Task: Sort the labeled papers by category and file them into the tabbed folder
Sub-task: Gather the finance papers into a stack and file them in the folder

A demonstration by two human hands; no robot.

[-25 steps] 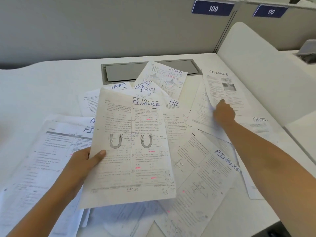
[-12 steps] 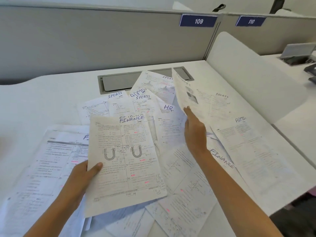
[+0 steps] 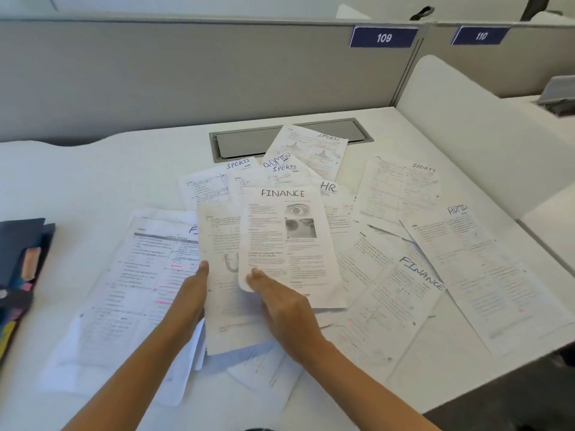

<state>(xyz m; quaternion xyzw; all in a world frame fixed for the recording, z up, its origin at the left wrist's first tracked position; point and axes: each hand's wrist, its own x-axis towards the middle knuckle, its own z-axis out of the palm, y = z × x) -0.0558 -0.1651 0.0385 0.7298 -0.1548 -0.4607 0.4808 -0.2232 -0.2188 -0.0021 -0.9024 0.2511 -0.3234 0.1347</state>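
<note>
My right hand (image 3: 280,301) has carried the eye-picture FINANCE sheet (image 3: 289,244) onto the FINANCE sheet pinched in my left hand (image 3: 191,293), both gripping, starting a FINANCE stack.

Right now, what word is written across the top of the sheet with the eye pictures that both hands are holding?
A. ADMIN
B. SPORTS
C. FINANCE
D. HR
C: the sheet with the eye pictures, pinched by the right hand over the page the left hand holds, reads FINANCE at its top.
</note>
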